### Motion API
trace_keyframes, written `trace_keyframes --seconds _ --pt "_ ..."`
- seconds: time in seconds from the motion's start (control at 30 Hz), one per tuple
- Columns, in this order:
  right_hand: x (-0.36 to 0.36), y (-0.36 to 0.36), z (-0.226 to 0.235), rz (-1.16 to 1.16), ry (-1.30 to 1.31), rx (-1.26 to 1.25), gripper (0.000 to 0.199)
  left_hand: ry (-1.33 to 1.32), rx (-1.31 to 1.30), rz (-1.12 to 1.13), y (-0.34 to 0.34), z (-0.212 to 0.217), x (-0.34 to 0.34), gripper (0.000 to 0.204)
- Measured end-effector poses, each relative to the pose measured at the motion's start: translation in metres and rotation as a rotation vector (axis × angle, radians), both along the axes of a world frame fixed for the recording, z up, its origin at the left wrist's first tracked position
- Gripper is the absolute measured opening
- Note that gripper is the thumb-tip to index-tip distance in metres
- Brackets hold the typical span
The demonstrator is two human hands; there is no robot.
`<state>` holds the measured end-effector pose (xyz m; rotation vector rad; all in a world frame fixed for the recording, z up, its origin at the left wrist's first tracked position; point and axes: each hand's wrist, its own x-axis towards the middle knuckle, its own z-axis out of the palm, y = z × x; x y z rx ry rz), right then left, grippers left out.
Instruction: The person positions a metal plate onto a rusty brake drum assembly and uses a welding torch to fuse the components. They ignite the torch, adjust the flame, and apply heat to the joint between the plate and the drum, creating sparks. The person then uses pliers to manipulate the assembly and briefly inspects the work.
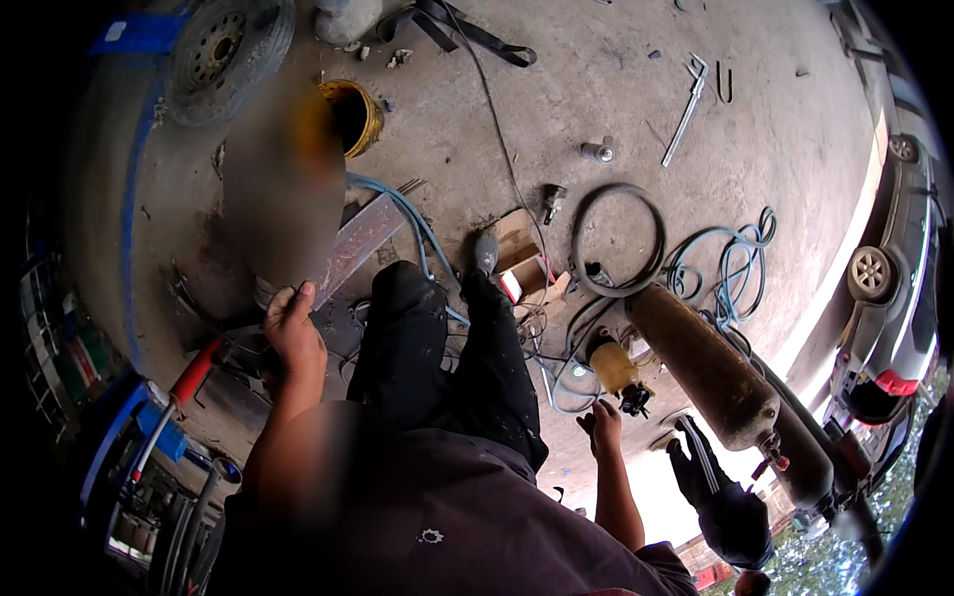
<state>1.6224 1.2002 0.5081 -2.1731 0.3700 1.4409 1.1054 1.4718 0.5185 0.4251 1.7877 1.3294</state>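
My left hand (295,333) is raised at the left, its thumb and fingers closed together. A blurred patch covers what lies just beyond its fingertips, so what it grips cannot be made out. Past that hand, a rusty reddish metal beam (360,241) lies at a slant on the floor beside my knee. My right hand (602,429) hangs at my right side with thumb and fingers apart, nothing visible in it. Closest to it in the picture is a yellowish canister (615,370) with a dark fitting at its lower end.
Two long gas cylinders (704,370) lie to the right, near a black hose ring (577,236) and tangled blue hose (730,260). An opened cardboard box (517,241) is by my foot. Farther off are a yellow bucket (372,121), a wheel (189,74) and a caliper (684,111). Another person (723,512) stands at right.
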Motion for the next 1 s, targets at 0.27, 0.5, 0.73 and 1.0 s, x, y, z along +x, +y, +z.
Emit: trace_keyframes --seconds 0.27,0.5,0.73,1.0 --pt "0.051 0.189 0.021 0.734 -0.047 -0.25 0.018 -0.006 -0.175 0.292 0.055 -0.016 -0.009 0.018" --pt "0.006 0.473 -0.018 2.017 -0.014 0.167 0.014 0.215 -0.543 0.568 0.054 -0.068 -0.019 0.022" --pt "-0.123 0.801 -0.08 1.845 -0.12 -0.153 0.017 0.167 -0.6 1.208 0.017 -0.081 0.04 0.025" --pt "-0.322 0.936 -0.154 2.505 -0.067 -0.126 0.032 -0.315 0.185 2.01 0.093 -0.085 0.14 0.014"
